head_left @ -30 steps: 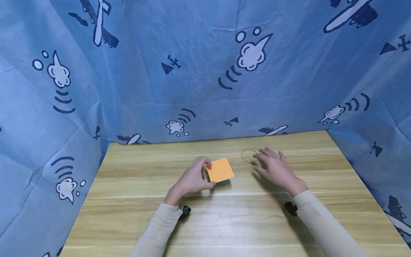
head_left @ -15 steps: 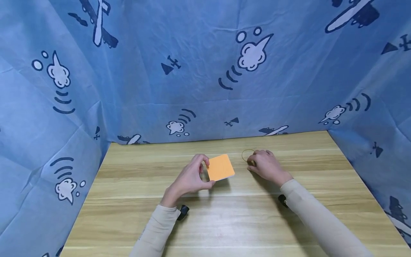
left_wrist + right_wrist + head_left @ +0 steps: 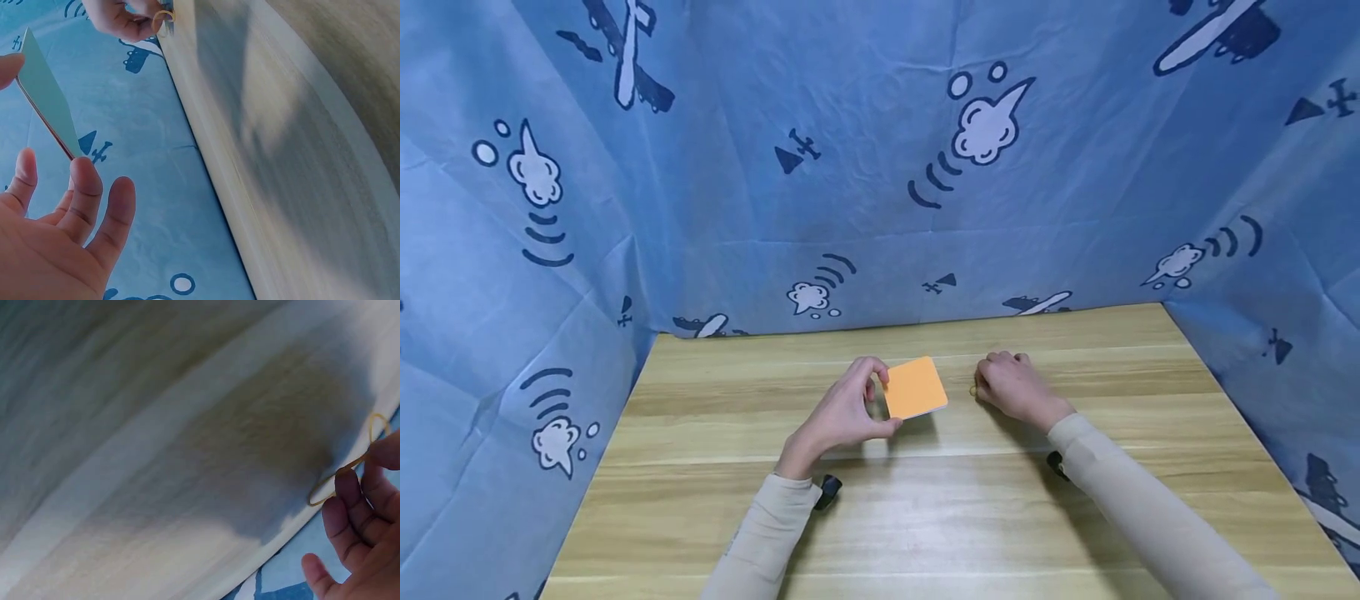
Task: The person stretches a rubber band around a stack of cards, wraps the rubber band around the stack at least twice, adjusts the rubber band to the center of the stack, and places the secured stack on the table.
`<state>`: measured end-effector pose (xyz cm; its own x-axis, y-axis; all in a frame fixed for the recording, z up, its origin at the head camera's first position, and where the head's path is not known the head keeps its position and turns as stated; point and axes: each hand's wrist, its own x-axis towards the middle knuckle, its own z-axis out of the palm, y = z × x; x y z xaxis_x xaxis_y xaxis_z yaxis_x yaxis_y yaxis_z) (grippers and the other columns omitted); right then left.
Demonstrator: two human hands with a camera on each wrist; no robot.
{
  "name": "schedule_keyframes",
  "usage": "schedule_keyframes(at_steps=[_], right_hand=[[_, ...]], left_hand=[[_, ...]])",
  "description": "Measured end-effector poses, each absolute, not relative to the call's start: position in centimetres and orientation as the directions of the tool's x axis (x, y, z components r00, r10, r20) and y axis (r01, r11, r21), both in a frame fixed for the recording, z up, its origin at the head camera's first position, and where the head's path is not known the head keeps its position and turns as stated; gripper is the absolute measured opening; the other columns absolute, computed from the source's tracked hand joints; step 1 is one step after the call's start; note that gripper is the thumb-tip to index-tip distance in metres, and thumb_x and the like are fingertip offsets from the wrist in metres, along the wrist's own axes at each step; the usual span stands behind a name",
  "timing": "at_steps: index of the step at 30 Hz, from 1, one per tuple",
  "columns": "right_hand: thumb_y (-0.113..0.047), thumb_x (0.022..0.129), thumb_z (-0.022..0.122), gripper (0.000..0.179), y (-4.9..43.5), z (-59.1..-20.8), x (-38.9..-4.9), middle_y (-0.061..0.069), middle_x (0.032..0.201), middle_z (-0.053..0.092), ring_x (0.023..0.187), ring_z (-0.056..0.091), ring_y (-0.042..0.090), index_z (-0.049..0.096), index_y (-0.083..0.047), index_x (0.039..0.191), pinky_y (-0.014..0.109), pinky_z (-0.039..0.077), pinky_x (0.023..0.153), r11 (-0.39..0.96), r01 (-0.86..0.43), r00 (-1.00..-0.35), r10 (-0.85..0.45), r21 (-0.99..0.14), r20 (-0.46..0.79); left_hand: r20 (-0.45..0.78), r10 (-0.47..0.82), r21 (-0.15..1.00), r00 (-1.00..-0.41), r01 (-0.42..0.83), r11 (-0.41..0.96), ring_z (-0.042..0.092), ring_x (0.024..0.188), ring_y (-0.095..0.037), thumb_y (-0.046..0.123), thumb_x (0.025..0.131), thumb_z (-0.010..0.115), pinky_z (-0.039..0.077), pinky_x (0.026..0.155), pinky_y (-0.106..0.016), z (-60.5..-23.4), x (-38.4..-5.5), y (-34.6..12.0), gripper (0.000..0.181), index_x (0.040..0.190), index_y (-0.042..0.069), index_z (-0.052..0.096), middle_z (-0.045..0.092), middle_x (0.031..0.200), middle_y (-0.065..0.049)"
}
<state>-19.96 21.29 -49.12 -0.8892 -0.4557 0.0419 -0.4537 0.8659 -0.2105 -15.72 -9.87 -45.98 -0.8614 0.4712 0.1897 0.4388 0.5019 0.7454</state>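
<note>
My left hand (image 3: 841,412) holds a small square card (image 3: 916,388) by its left side, between thumb and fingertips, raised off the table. Orange covers its upper face; in the left wrist view the card (image 3: 49,94) shows a pale teal underside and a thin reddish edge. To the right, my right hand (image 3: 1013,388) pinches a thin yellow rubber band (image 3: 973,390), mostly hidden by the fingers in the head view. The right wrist view has the rubber band (image 3: 354,464) drawn into narrow loops on both sides of the pinch. A gap separates the two hands.
Both hands are over a wood-grain table (image 3: 895,533). A blue cloth (image 3: 865,167) printed with planes and clouds hangs along the back and both sides. Each wrist carries a small black camera (image 3: 827,492).
My right hand came down onto the rubber band lying on the table, closed its fingers on it and gathered the loop up. The left hand's card has tilted and risen slightly.
</note>
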Motion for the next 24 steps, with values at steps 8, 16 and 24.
schedule_keyframes(at_steps=[8,16,24], right_hand=[[-0.005,0.100,0.049,0.015,21.1,-47.6,-20.1,0.013,0.086,0.072,0.079,0.068,0.031,0.059,0.002,0.092,0.039,0.056,0.074,0.518,-0.142,-0.925,-0.372,-0.843,-0.073],[-0.005,0.104,0.043,0.012,21.5,-46.0,-20.2,0.006,0.088,0.074,0.090,0.071,0.017,0.051,0.002,0.108,0.028,0.055,0.091,0.031,0.190,-0.946,-0.261,-0.981,-0.192],[0.004,0.102,0.049,0.024,22.1,-44.9,-20.2,0.006,0.111,0.074,0.082,0.071,0.013,0.050,-0.004,0.125,0.026,0.057,0.087,-0.305,0.278,-0.933,-0.312,-0.911,-0.180]], left_hand=[[0.188,0.469,0.758,-0.863,0.431,0.489,0.055,0.082,-0.031,0.023,0.072,0.087,0.043,0.058,-0.027,-46.3,-15.9,-10.0,0.056,0.111,0.018,0.047,0.050,0.103,-0.004],[0.173,0.465,0.758,-0.868,0.419,0.500,0.055,0.082,-0.029,0.024,0.073,0.087,0.043,0.059,-0.027,-46.4,-16.0,-10.2,0.056,0.111,0.018,0.047,0.050,0.100,-0.005],[0.170,0.466,0.759,-0.868,0.417,0.500,0.054,0.081,-0.028,0.025,0.074,0.087,0.043,0.058,-0.028,-46.5,-16.0,-10.3,0.056,0.111,0.019,0.047,0.051,0.099,-0.010]])
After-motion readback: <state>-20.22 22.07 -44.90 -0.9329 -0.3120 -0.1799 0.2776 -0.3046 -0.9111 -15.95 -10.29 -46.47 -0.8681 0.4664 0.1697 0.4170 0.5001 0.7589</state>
